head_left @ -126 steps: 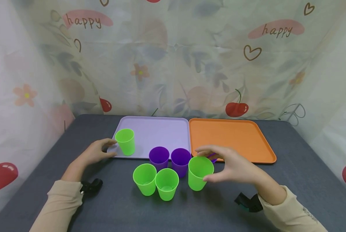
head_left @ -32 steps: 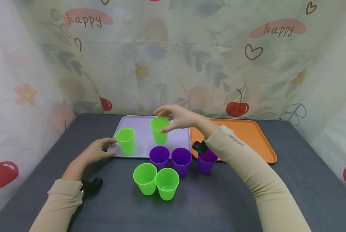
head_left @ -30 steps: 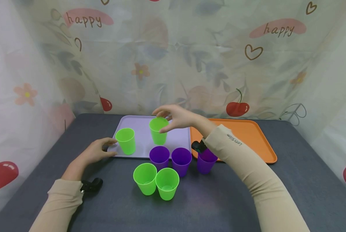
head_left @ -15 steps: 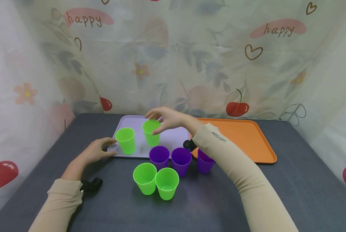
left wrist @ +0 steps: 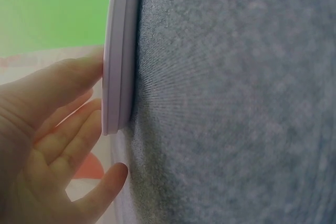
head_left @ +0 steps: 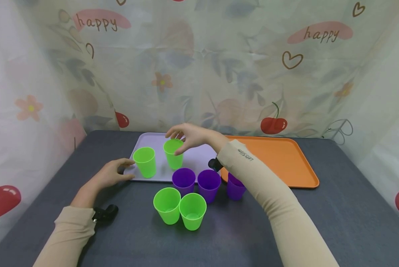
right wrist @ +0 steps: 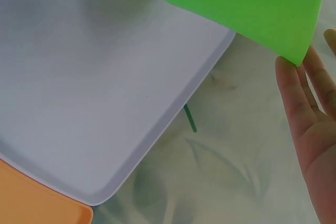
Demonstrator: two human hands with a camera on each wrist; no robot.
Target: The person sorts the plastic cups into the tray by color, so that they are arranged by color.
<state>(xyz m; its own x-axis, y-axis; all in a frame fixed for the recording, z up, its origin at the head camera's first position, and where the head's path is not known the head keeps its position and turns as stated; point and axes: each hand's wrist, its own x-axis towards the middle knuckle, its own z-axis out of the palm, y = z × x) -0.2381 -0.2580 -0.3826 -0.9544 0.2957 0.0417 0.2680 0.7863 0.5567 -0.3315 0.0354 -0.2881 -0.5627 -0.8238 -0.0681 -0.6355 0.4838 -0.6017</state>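
Observation:
In the head view, my right hand [head_left: 193,135] holds a green cup [head_left: 174,158] upright between thumb and fingers over the lilac tray [head_left: 199,159]. Whether its base touches the tray cannot be told. The right wrist view shows fingertips against the rim of this green cup [right wrist: 247,9]. Another green cup [head_left: 145,163] stands at the tray's left end. My left hand [head_left: 110,173] lies beside that end with relaxed fingers, its fingertips touching the tray rim [left wrist: 118,77] in the left wrist view.
An orange tray [head_left: 269,155] adjoins the lilac one on the right. Before the trays stand three purple cups [head_left: 208,191], one partly behind my right sleeve [head_left: 269,193]. Two green cups [head_left: 192,215] stand nearer on the dark tabletop [head_left: 136,241]. A printed curtain hangs behind.
My right hand has carried the green cup from the table in front of the trays to above the lilac tray, then left and slightly down. The left hand has stayed put.

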